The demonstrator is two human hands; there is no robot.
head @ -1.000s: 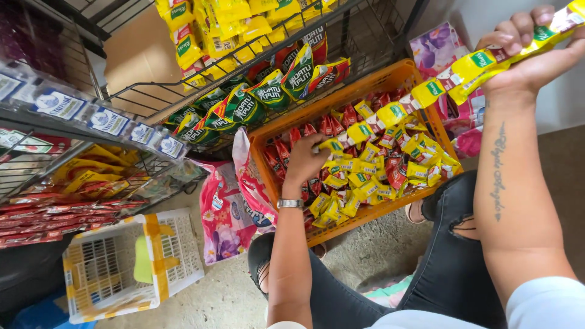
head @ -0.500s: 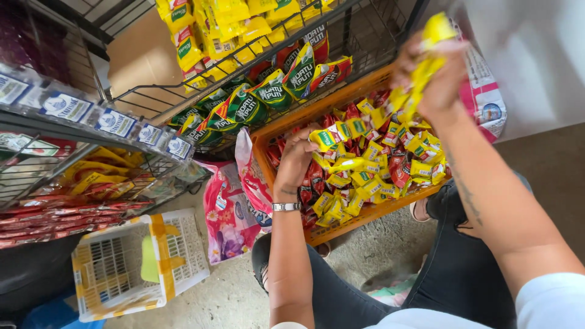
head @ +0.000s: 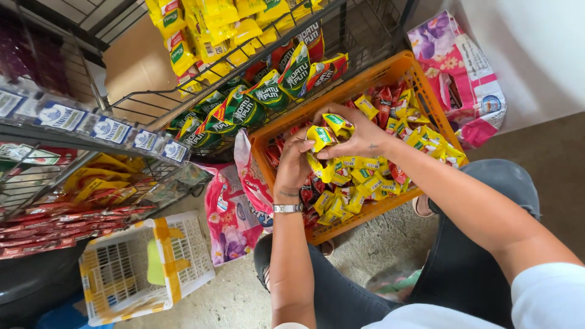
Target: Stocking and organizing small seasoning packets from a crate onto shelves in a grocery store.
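Item: strip of small yellow foil sachets with green-and-red labels [head: 321, 137], held over the orange slatted plastic crate [head: 399, 68] at the centre of the view.

Left hand [head: 295, 163]: wristwatch with metal band [head: 287, 208] at the wrist; fingers curled and pressed together around the lower part of the strip, thumb against it.

Right hand [head: 359, 134]: at 3 o'clock of the left hand, touching it; fingertips pinch the upper sachet of the strip from above.

Crate contents: loose heap of yellow sachets [head: 356, 183] mixed with red sachets [head: 385, 97], filling the crate beneath both hands.

Surroundings: black wire shelf rack [head: 146, 97] at 10 o'clock of the crate, carrying green-and-red snack packets [head: 244, 109] and, higher up, yellow packets [head: 207, 24]. White plastic basket bound with yellow tape [head: 143, 268] on the concrete floor at 8 o'clock. Pink floral woven sack [head: 228, 219] just beside the crate's left side; a second pink floral sack [head: 460, 73] at 2 o'clock, against the wall.
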